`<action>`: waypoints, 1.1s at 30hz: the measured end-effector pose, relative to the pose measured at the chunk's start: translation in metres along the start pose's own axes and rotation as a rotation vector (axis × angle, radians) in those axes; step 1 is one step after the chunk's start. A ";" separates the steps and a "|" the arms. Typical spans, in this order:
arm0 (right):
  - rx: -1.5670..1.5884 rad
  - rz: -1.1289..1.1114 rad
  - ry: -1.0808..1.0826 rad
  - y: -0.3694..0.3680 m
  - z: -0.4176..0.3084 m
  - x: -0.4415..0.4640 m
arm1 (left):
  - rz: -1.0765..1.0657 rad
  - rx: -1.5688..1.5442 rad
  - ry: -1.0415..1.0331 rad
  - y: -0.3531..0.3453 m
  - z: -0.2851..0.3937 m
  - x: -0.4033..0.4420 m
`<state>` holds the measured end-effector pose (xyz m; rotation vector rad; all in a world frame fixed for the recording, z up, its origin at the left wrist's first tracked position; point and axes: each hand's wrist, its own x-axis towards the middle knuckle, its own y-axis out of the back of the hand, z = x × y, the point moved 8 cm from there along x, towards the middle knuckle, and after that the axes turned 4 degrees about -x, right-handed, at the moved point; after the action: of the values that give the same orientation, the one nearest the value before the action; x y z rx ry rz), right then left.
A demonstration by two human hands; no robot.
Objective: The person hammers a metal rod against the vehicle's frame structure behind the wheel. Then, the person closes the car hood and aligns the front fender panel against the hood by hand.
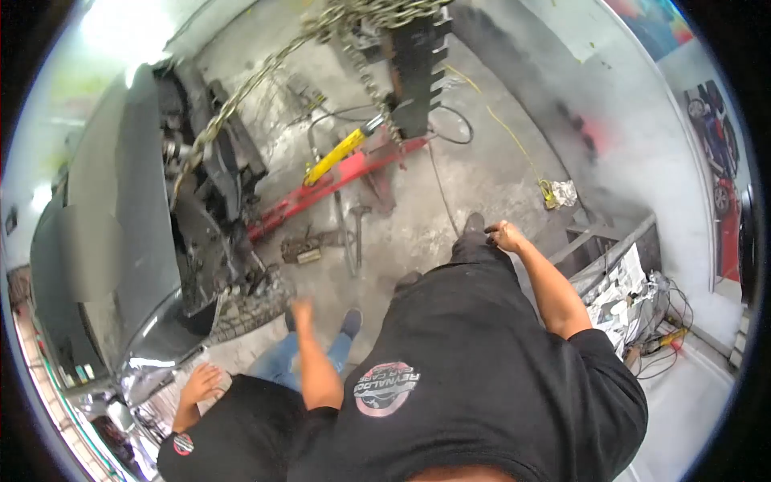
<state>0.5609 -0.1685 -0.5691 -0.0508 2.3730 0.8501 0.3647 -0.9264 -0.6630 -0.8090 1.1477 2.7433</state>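
Note:
My left hand (301, 312) hangs in front of me at the end of a bent arm, smeared by motion, so its fingers cannot be read. Beyond it is a damaged dark vehicle (128, 193) with its end opened up and torn parts showing. My right hand (506, 235) is closed near my trouser leg, fingers curled around something small and dark that I cannot make out. On the floor ahead lie a hammer (359, 229) and a metal clamp-like piece (303, 251), apart from both hands.
A co-worker's hand (202, 382) is at my left, beside the vehicle. A red frame beam (337, 181) with a yellow hydraulic ram (337, 157) crosses the floor to a dark post (415, 88). A chain (233, 104) stretches from post to vehicle. Newspaper (618, 293) and cables lie right.

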 end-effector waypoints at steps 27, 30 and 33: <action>-0.178 -0.259 -0.136 0.409 0.183 0.254 | -0.435 -0.126 0.416 -0.482 0.546 0.006; -0.156 -0.331 -0.360 0.482 0.201 0.283 | -0.466 -0.167 0.236 -0.495 0.604 0.030; -0.240 -0.214 -0.200 0.526 0.194 0.348 | -0.328 -0.330 0.226 -0.488 0.683 0.034</action>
<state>0.2610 0.4187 -0.5850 -0.2971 2.0290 0.9812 0.1528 -0.1167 -0.5955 -1.2445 0.5219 2.6389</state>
